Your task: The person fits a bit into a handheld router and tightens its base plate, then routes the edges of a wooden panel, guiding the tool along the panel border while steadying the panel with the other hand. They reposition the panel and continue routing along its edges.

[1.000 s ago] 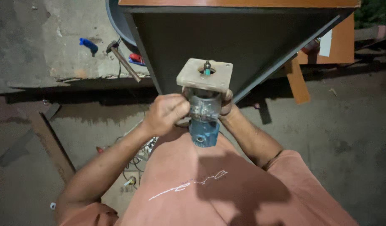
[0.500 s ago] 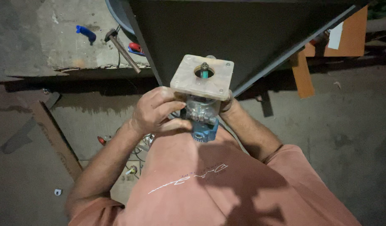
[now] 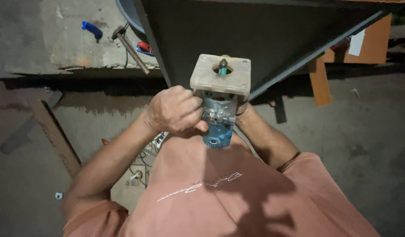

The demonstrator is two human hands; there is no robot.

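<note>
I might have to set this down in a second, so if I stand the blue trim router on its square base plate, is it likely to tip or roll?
The trim router would probably stand steady: its base plate is flat, square and wider than the body. Laid on its side, the round blue body might roll a little until the plate's corners stop it. It looks rigid and likely dense for its size, since both the left hand and right hand keep a grip on it.

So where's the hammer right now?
The hammer lies upper left in the head view, on the concrete slab, between a blue handle and the dark panel.
</note>
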